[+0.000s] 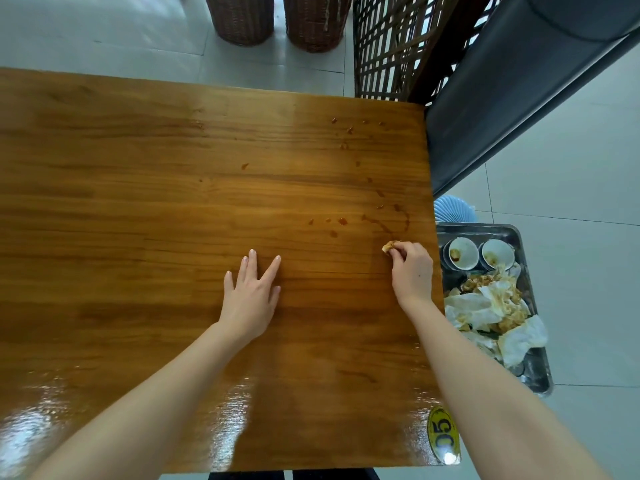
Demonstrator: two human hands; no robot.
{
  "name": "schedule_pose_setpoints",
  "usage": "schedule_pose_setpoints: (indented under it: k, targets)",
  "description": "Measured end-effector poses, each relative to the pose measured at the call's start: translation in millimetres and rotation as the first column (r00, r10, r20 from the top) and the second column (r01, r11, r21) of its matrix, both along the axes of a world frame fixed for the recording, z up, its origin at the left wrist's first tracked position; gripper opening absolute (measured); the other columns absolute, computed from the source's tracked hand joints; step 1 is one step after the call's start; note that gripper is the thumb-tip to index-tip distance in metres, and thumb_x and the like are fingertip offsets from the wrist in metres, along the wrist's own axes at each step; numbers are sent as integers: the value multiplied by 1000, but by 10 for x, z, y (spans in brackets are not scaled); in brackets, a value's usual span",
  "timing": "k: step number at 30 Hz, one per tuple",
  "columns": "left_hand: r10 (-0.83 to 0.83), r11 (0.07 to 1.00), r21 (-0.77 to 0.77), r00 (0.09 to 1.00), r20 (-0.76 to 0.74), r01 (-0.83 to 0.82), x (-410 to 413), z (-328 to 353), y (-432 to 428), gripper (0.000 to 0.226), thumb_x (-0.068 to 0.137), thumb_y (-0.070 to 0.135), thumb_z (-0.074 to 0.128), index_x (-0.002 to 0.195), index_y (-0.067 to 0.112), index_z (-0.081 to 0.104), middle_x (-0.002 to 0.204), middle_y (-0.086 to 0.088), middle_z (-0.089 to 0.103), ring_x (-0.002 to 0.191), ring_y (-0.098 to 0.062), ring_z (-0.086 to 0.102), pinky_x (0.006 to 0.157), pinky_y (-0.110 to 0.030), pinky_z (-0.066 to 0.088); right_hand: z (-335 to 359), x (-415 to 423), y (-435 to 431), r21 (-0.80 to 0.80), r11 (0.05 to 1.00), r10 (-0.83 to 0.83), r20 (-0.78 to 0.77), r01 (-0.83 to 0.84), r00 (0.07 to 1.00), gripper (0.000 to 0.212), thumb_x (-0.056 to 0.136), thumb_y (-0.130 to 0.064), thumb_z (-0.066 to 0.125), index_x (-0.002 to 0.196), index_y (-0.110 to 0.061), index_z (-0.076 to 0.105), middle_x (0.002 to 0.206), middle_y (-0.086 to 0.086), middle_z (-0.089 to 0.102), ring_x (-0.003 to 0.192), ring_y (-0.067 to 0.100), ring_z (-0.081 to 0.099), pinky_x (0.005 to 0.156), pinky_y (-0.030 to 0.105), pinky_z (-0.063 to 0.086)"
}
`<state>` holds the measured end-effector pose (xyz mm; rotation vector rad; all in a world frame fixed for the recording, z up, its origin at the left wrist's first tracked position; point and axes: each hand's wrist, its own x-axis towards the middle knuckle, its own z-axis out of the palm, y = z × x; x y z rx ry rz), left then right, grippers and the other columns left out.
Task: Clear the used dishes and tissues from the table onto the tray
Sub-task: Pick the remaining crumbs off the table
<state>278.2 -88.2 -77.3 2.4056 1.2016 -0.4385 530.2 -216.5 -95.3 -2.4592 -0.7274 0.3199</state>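
Your left hand (251, 296) lies flat on the glossy brown wooden table (138, 202), palm down, fingers straight and spread, holding nothing. Your right hand (412, 268) sits near the table's right edge, fingers curled, fingertips pinching a small yellow-stained tissue scrap (390, 244) against the tabletop. Just beyond that scrap, reddish-brown sauce spots (343, 221) and a thin curved smear dot the wood, and more drops are scattered toward the far right corner. The shiny rectangular metal tray (491, 227) sits off the table's right side, lower than the tabletop, close to your right hand. At the tray's far end two round white bowls (463, 252) stand side by side, each with brown residue inside and each seeming to rest on stacked dishes. Nearer you, a heap of crumpled white stained tissues (491, 306) covers most of the tray. A pale blue ridged fan-shaped object (453, 209) shows just past the tray's far rim. A yellow oval number tag (443, 434) reading 05 is fixed at the table's near right corner. Beyond the table: two brown wicker baskets (242, 19), a dark wooden lattice screen (391, 46), and a dark grey padded bench (519, 81).
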Motion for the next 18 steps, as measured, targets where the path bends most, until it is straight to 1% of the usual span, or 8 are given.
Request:
schedule_pose_setpoints:
  k: [3,6,9,12,15,18]
  targets:
    - [49,998,43,997,61,-52,9,36,17,54,103,35,31,153,31,12,161,-12,8,148,-28,7,117,-46,10,8,67,157,5,999,48,-9,-48,999,19,94,-14,57,108,-7,68,103,8,65,100,20,58,86,26,44]
    - [83,994,66,993,80,-88,14,54,94,53,103,34,33,153,29,15,160,-12,11,147,-28,11,117,-46,14,17,118,316,5,996,88,-15,-88,996,18,93,-14,58,107,-7,68,103,8,65,100,19,58,85,23,43]
    - [111,991,65,992,61,-114,24,49,188,54,103,36,31,153,30,12,160,-12,10,148,-28,10,117,-46,13,20,134,456,-1,992,129,-8,-129,992,19,94,-13,58,109,-7,67,104,8,65,101,19,57,85,21,40]
    - [120,991,56,991,55,-123,30,29,279,54,103,37,31,153,31,12,160,-11,10,148,-28,9,117,-47,12,15,126,568,9,986,164,-3,-164,986,20,94,-13,57,109,-6,67,104,9,65,101,20,58,87,24,43]
    - [124,991,54,991,50,-126,47,17,345,54,102,38,32,153,32,14,160,-12,9,148,-28,8,117,-48,12,12,62,702,21,976,216,-16,-215,976,20,94,-13,58,109,-6,67,103,8,65,100,19,58,87,24,44]
    - [120,990,64,992,30,-122,65,16,399,53,102,39,32,152,35,14,161,-11,7,148,-28,6,117,-49,10,0,-138,842,21,956,293,-11,-293,956,19,93,-13,58,108,-8,68,101,5,65,98,15,56,84,18,42]
